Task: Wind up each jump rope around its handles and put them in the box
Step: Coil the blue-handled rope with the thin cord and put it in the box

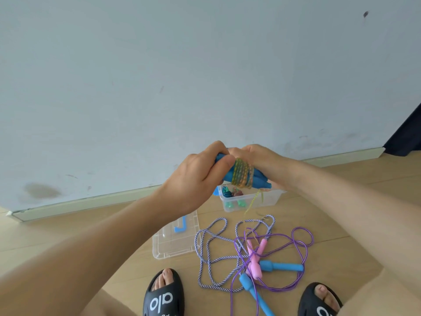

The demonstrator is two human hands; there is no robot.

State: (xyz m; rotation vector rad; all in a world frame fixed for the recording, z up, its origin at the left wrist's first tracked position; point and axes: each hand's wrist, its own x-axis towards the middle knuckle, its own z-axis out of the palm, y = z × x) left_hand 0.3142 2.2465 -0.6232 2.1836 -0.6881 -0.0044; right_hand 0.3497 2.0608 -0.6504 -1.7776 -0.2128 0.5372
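My left hand (200, 172) grips the far end of a pair of blue handles (259, 180) held together in the air. A yellow-green rope (242, 176) is coiled several times around their middle, and its loose tail (252, 201) hangs down toward the floor. My right hand (262, 161) is closed over the handles and coils from behind. Below them stands the clear plastic box (271, 198) with wound ropes inside. On the floor lie a blue-white braided rope (211, 254) with blue handles (281, 266) and a purple rope (300, 254) with pink handles (256, 258), tangled together.
The box's clear lid (173, 245) with a blue latch lies on the wooden floor left of the ropes. My feet in black slides (164, 295) stand at the bottom. A pale wall with a baseboard (91, 200) runs behind; a dark curtain (407, 133) hangs at the right.
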